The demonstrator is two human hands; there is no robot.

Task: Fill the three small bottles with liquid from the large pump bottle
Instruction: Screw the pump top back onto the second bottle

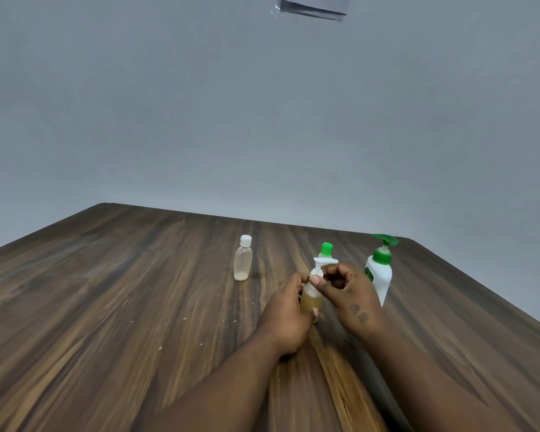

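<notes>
My left hand (286, 313) grips the body of a small bottle (310, 299) partly filled with amber liquid, held upright just above the table. My right hand (345, 289) pinches that bottle's white pump top (321, 264). Behind my hands stands a small bottle with a green cap (326, 249), mostly hidden. A small clear bottle with a white cap (243, 258) stands to the left, with a little pale liquid at its bottom. The large white pump bottle with a green pump (380, 269) stands upright to the right of my right hand.
The dark wooden table (122, 307) runs to a far edge against a grey wall. Small white crumbs lie scattered on the wood left of my left arm. A sheet of paper (314, 4) hangs on the wall at the top.
</notes>
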